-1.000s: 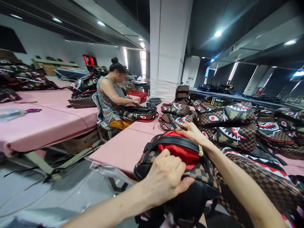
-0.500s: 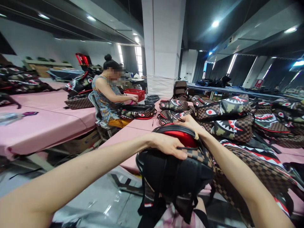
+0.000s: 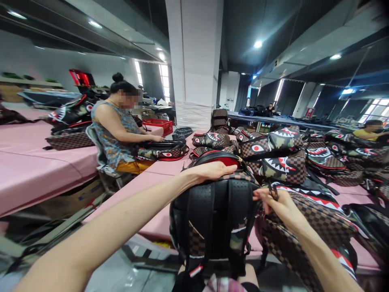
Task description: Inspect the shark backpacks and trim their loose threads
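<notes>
A black and brown-checkered backpack (image 3: 212, 207) stands upright at the lap against the table edge, its padded straps facing me and its top unzipped, showing a red lining. My left hand (image 3: 215, 170) grips the top edge of the opening. At the backpack's right side is my right hand (image 3: 273, 198), fingers bent together, with scissors (image 3: 273, 190) hanging at them; whatever the fingertips pinch is too small to make out.
Checkered shark-face bags (image 3: 282, 162) are piled on the pink table (image 3: 152, 178) ahead and to the right. A seated person (image 3: 115, 125) handles another bag at the left. A white pillar (image 3: 194, 61) and a red basket (image 3: 158, 126) stand behind.
The backpack has tilted upright, showing its straps. My right hand has moved from behind the opening down to its right side. The view has turned right.
</notes>
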`<state>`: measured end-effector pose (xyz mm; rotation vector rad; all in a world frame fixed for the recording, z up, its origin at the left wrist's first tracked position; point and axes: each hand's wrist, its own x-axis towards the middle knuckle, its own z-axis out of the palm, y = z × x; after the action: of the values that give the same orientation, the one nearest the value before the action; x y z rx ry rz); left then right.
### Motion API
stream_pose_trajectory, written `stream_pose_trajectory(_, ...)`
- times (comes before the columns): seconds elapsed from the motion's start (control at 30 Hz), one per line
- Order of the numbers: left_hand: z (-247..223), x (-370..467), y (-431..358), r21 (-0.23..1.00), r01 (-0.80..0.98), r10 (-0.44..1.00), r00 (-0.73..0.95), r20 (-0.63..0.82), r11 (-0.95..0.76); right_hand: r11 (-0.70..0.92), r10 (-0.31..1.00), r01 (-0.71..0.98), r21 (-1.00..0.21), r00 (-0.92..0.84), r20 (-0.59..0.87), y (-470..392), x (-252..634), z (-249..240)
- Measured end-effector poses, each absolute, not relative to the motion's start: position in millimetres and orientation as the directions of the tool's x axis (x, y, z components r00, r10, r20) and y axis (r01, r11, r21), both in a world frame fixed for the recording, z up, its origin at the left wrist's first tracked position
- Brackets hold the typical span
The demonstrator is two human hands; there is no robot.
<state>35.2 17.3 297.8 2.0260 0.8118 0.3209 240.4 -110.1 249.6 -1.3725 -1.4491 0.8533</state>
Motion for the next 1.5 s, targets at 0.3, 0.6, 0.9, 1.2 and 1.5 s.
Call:
stream_pose_trajectory(0.3,300,18,7,0.871,0.399,0.729,0.681,-0.073,-0.286,0.012,0.986,-0.287,-0.958,-0.156,0.059,-64,193,231)
stream_pose_trajectory(0.6,300,18,-5,0.869,0.373,0.720,0.693,-0.029,-0.324,0.160,0.968,-0.090,-0.983,-0.178,0.174,-67,207,227)
stream_pose_trajectory(0.9,300,11,-11,0.847,0.386,0.740,0.673,0.013,-0.366,0.382,0.916,0.637,-0.669,-0.167,0.364,-80,213,243)
stream_pose_trajectory(1.2,288,14,11,0.946,0.320,0.657,0.725,-0.207,-0.054,0.434,0.750,0.891,-0.132,-0.276,0.602,-86,229,287)
stream_pose_trajectory(1.5,291,14,10,0.942,0.328,0.682,0.707,-0.189,-0.079,0.720,0.570,0.693,-0.035,-0.562,0.599,-42,225,307)
